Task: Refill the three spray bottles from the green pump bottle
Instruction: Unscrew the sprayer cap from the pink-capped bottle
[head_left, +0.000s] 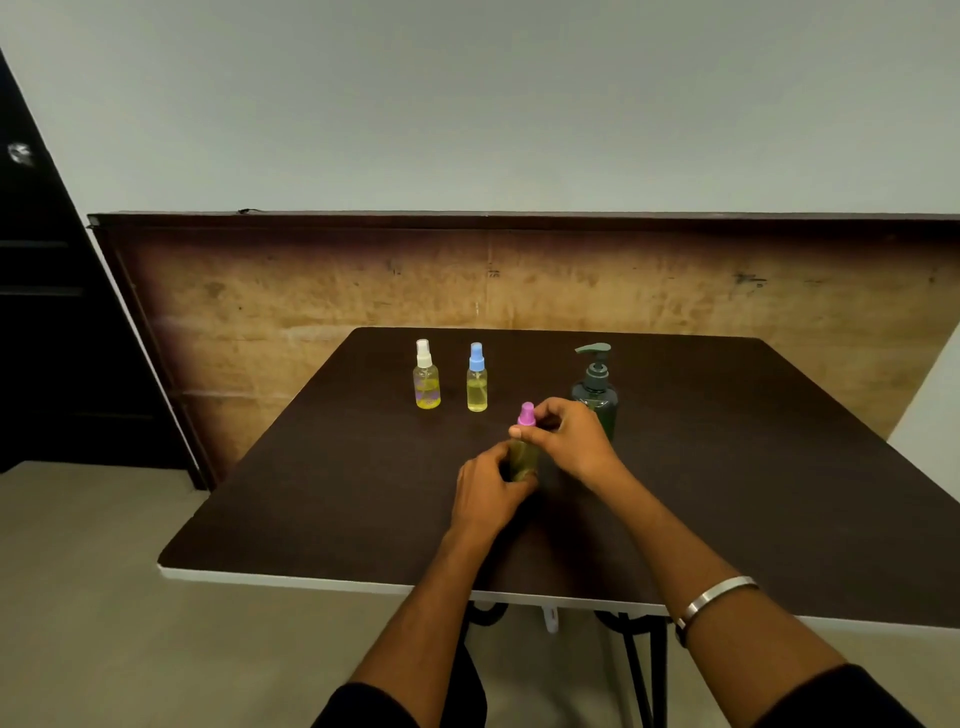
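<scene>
Left hand (485, 488) grips pink-capped spray bottle (522, 457); right hand (569, 441) pinches its cap.

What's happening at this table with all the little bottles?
A person is working on a small spray bottle with a pink cap. The left hand grips its body while the right hand pinches the cap, perhaps twisting it. Farther back on the dark table stand a white-capped spray bottle, a blue-capped one, and a green pump bottle, all untouched.
</scene>
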